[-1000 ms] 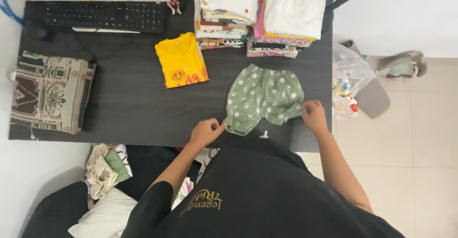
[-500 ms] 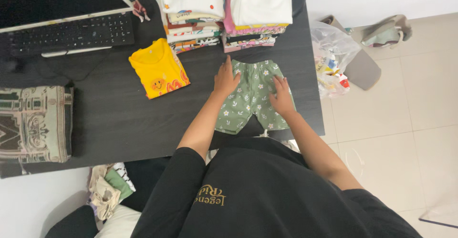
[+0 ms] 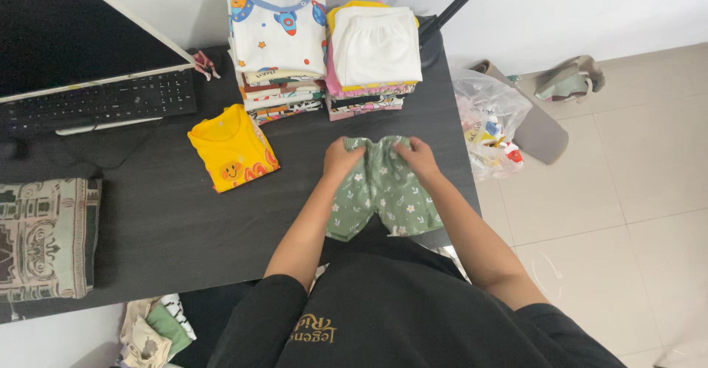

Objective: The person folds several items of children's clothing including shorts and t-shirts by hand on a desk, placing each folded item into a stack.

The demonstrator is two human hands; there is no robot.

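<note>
Green shorts [image 3: 383, 195] lie flat at desk [image 3: 184, 213] front edge, below two clothes stacks [image 3: 324, 51]. L hand [image 3: 341, 158] & R hand [image 3: 418, 154] each pinch the waistband, fingers clenched on fabric. Yellow shirt [image 3: 232, 147] lies to the left.

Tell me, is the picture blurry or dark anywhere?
Head view: evenly lit and sharp; the green shorts and both hands, left and right, show clearly; the monitor is just black; only soft shadows on the dark table.
</note>
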